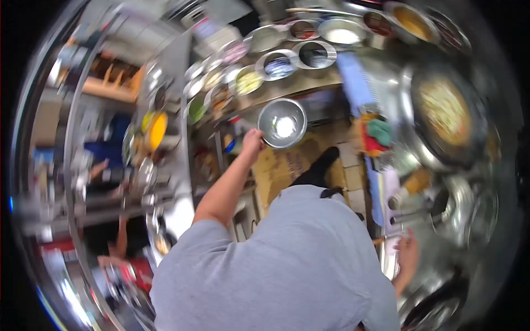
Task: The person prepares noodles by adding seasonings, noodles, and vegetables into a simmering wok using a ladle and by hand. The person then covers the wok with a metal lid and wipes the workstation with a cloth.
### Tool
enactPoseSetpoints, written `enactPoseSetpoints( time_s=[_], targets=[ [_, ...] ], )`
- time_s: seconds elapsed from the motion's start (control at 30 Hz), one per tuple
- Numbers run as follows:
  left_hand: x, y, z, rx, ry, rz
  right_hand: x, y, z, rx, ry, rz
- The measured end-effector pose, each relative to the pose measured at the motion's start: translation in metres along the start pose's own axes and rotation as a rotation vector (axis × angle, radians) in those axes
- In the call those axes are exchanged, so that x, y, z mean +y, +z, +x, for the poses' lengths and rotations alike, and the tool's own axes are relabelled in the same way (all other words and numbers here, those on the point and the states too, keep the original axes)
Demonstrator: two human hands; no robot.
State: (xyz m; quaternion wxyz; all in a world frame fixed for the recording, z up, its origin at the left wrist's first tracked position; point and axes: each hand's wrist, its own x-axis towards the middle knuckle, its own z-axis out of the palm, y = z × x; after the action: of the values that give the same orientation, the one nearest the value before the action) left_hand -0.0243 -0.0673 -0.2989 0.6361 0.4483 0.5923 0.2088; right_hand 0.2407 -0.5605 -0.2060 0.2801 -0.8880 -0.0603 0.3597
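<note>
My left hand (254, 142) grips the rim of a shiny metal bowl (284, 117), held out in front of me above the floor. Inside, the bowl shows mostly bright glare and a few small specks that I cannot make out. Low on the right, my right hand (407, 251) hovers over or rests at the edge of the steel cooking counter. Its fingers are smeared by motion, so their grip does not show. Beside it are a thin brown handle (379, 241) and several long metal utensil handles (408, 217). Ahead of that hand, a large wok (411, 118) contains pale shredded food (444, 110).
Several bowls of ingredients, one with yellow-green pieces (249, 81), line the counter at the front. A red cloth and a green cloth (379, 131) lie along the stove's edge. Flattened cardboard (276, 171) covers the floor. At the left, another person's arm (120, 237) shows beyond metal shelving.
</note>
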Motion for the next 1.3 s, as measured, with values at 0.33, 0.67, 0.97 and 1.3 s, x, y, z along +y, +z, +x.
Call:
enactPoseSetpoints(
  time_s=[0.33, 0.67, 0.97, 1.3],
  targets=[
    [-0.199, -0.216, -0.220, 1.079, 0.282, -1.012, -0.169, -0.008, 0.083, -0.179, -0.680, -0.235],
    [-0.162, -0.153, -0.190, 0.562, 0.178, -0.265, -0.218, 0.127, 0.032, -0.579, -0.915, -0.344],
    [-0.109, -0.059, 0.022, 0.261, 0.523, 0.936, -0.058, 0.200, 0.050, -0.508, -0.424, -0.474],
    [-0.169, -0.072, 0.382, 0.107, 0.735, 1.453, 0.065, 0.273, -0.056, -0.347, 0.175, -0.589]
  ],
)
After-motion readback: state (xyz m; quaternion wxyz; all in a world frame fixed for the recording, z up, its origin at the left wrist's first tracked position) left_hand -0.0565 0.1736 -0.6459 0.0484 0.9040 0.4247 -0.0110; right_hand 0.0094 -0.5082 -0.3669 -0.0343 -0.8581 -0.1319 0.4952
